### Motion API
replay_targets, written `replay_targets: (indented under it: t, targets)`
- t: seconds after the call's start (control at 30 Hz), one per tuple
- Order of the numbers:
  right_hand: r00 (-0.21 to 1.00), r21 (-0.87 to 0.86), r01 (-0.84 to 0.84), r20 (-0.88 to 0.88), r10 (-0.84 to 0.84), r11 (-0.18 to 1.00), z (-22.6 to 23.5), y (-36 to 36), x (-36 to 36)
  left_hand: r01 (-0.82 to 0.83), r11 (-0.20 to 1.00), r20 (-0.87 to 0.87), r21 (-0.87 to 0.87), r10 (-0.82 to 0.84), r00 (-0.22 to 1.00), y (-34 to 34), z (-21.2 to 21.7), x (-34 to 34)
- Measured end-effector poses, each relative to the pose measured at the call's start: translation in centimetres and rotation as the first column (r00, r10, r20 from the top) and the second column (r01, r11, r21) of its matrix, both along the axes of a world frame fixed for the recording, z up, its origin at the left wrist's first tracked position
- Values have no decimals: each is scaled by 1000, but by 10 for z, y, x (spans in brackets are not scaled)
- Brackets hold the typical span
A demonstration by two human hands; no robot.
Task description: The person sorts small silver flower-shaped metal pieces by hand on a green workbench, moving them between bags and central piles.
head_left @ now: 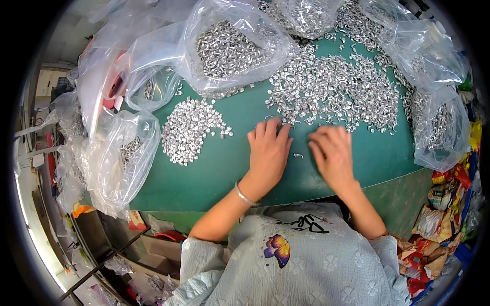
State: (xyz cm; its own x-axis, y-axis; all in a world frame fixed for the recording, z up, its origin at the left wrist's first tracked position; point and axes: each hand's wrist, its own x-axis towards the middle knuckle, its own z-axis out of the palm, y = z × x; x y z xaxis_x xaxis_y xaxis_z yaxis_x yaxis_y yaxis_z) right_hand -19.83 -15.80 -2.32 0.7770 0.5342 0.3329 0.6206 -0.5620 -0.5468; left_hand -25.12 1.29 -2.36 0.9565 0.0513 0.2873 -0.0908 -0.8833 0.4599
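The left hand (269, 153) and the blurred right hand (333, 155) are at the near edge of a wide heap of curved silver metal pieces (334, 92) on the green tabletop (219, 173). One loose piece (298, 155) lies between them; a smaller pile (188, 130) sits leftward, near an open clear plastic bag (273, 38) holding more.

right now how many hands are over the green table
2: the left hand, with a bracelet at its wrist, and the right hand, both by the near edge of the large silver pile. No others show.
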Motion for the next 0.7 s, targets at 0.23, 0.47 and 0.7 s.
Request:
replay_targets:
  t: [0.23,0.47,0.7]
  targets:
    - [992,-81,-43,119,52,996,-7,22,28,-3,1000,6,-20,4,1000,5,-13,-3]
    - [996,-123,-74,41,80,990,1,2,15,65,989,25,-133,-63,998,8,-2,-4]
    - [974,-82,-206,-114,196,975,15,-13,0,-72,997,47,-5,73,996,19,-11,2]
